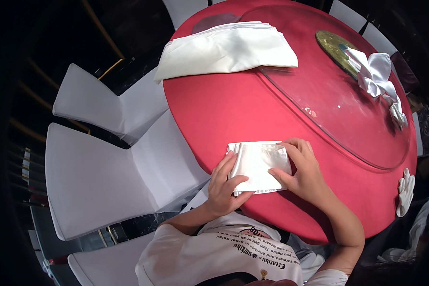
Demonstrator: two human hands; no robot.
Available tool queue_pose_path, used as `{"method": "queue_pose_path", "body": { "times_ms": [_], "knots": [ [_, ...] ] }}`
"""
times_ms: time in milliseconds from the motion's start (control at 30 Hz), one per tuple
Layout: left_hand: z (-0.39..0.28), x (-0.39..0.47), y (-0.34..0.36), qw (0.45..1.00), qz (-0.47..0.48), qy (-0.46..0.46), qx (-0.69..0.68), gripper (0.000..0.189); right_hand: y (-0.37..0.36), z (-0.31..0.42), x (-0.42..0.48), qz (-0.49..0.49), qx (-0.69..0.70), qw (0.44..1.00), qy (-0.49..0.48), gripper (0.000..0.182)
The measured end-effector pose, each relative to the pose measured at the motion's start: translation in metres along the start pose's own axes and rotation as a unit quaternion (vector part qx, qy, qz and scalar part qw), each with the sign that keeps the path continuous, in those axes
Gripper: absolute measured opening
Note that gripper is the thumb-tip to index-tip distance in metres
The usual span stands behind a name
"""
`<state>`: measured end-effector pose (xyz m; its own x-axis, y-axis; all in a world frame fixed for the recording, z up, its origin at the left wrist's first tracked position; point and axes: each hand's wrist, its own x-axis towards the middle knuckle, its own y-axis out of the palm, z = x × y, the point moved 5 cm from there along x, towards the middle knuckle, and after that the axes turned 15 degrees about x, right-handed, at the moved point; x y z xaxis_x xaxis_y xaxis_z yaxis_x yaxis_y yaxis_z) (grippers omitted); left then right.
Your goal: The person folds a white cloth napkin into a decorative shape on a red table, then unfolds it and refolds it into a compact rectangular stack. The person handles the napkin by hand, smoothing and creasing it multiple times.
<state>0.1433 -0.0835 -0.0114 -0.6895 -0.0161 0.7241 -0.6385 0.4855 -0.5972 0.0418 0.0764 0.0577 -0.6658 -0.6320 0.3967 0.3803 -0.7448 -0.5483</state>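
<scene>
A folded white satin napkin (pixel 259 166) lies at the near edge of the round table, which has a red tablecloth (pixel 218 111). My left hand (pixel 228 182) grips its left side, thumb on top and some fingers beneath the near corner. At the right side, my right hand (pixel 302 166) pinches the cloth, with its thumb on the upper face and its fingers curled at the far right corner. More layers show under the napkin's edges; whether they are one cloth or several I cannot tell.
A stack of folded white cloths (pixel 228 50) lies at the far left. On the clear glass turntable (pixel 328 107) stand a round gold-coloured disc (pixel 334 50) and napkins folded into flower-like shapes (pixel 375 75). White gloves (pixel 405 193) rest at the right edge. White-covered chairs (pixel 96 178) line the left.
</scene>
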Motion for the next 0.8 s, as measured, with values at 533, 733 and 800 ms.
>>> {"method": "queue_pose_path", "body": {
  "times_ms": [533,733,800],
  "knots": [
    [0.007,-0.012,0.008,0.995,0.019,-0.073,-0.067,0.114,0.001,0.019,-0.032,0.089,0.035,0.944,-0.317,0.017],
    [0.015,-0.019,0.011,0.977,0.073,-0.096,-0.174,0.094,0.001,0.039,-0.053,0.121,0.039,0.923,-0.364,0.017],
    [0.016,-0.015,0.007,0.974,0.108,-0.129,-0.154,0.072,0.001,0.044,-0.062,0.131,0.034,0.918,-0.372,0.014]
  ]
}}
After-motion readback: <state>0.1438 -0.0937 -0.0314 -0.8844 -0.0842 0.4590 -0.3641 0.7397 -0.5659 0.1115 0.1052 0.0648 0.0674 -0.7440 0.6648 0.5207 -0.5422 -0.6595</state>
